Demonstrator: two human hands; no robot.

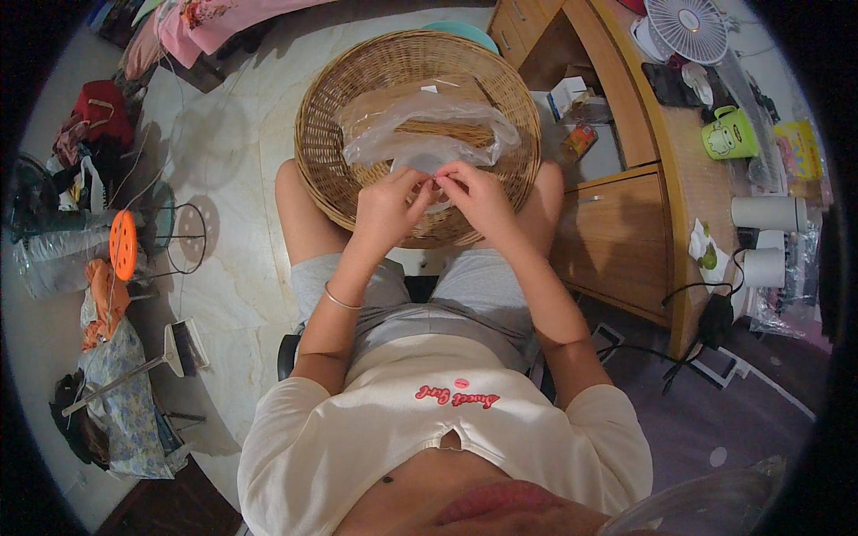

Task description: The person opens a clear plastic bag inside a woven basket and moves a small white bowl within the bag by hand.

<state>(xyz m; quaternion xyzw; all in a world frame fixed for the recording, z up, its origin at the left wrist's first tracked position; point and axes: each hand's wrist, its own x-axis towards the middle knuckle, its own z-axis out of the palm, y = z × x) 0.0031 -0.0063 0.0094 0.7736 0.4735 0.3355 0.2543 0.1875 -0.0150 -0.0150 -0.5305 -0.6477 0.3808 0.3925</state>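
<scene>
My left hand [389, 204] and my right hand [477, 195] meet fingertip to fingertip above the near half of a round wicker basket [320, 151]. Thumbs and forefingers on both sides are pinched together. Anything between them is too small to make out. Just beneath the fingers is a translucent plastic cup or small tub [422, 161], partly hidden by the hands. Farther back in the basket lies a clear plastic bag [402, 110], with a bundle of thin brown sticks [446, 130] showing at its mouth. The basket sits at my knees.
To the right stands a wooden desk [680, 194] with a white fan [687, 30], a green mug [730, 134] and a black cable. An orange-topped stool [123, 244] and a long-handled dustpan [177, 352] are on the left. Behind the basket shows a turquoise basin [462, 32].
</scene>
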